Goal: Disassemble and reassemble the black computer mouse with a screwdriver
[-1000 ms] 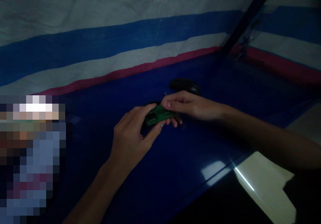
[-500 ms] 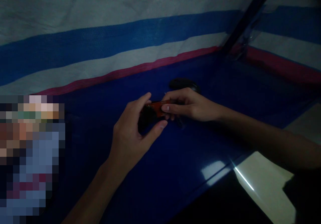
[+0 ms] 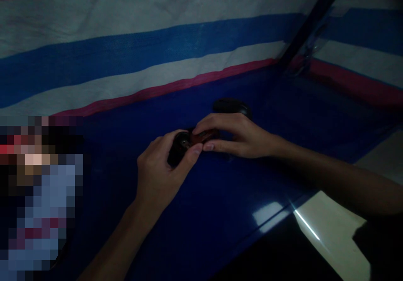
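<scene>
In the head view, my left hand is curled around a black rounded object, its thumb along the near side. A small orange-brown piece lies against the right end of that object. My right hand grips this piece between thumb and fingers, and the two hands' fingertips nearly meet. The dim light and the fingers hide what kind of things these are. Just behind my right hand sits a dark, rounded, mouse-like object on the blue table.
A striped cloth sheet hangs along the back of the table. A dark pole slants up at the back right. At the left edge is a pixelated person. Light reflects off the table's near edge.
My left thumb and fingers have closed in around the black object. My right fingers have shifted left over the orange-brown piece, which is now tilted and more covered.
</scene>
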`<move>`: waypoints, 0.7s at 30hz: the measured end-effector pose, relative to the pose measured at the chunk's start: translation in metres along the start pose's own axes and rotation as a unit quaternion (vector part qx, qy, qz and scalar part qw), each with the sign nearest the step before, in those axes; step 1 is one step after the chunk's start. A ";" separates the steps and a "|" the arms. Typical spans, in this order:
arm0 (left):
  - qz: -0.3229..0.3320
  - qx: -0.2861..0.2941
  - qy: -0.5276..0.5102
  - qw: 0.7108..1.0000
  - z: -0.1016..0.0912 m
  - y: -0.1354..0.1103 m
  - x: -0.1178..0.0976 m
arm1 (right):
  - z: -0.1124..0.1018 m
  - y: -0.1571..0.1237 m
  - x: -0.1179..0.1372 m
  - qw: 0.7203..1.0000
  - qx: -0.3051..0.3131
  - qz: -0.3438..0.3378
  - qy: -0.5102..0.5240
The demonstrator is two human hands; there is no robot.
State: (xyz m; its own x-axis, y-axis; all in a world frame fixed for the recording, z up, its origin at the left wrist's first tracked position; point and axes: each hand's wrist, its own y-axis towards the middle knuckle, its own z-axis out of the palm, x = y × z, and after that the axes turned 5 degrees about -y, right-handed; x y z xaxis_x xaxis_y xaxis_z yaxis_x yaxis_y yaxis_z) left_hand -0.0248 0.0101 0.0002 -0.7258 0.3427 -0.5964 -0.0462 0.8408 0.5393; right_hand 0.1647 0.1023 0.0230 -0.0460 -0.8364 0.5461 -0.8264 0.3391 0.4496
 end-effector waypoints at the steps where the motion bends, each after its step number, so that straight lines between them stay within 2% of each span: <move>1: -0.003 0.008 -0.002 1.000 0.000 0.000 0.000 | -0.001 0.000 0.000 1.000 0.003 -0.001 -0.008; 6: 0.000 0.004 -0.017 1.000 0.000 -0.001 0.002 | -0.001 0.001 0.002 1.000 0.004 0.014 0.005; 9: 0.023 -0.019 -0.012 0.999 0.002 -0.002 0.002 | 0.001 0.001 0.001 0.996 -0.010 0.062 0.069; 15: 0.087 -0.002 0.034 0.996 0.004 -0.002 0.002 | -0.001 0.003 0.003 0.952 0.011 0.185 0.244; 18: 0.091 0.001 0.050 0.995 0.004 -0.003 0.002 | -0.001 0.005 0.005 0.940 0.031 0.199 0.276; 21: 0.085 0.005 0.052 0.995 0.004 -0.002 0.002 | -0.001 0.004 0.005 0.942 0.033 0.202 0.265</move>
State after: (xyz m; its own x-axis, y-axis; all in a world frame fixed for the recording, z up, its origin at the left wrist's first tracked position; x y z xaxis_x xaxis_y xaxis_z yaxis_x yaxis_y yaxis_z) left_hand -0.0234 0.0101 -0.0043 -0.7903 0.4345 -0.4320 0.0889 0.7790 0.6207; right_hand 0.1611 0.0998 0.0283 -0.0913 -0.3073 0.9472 -0.8352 0.5417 0.0952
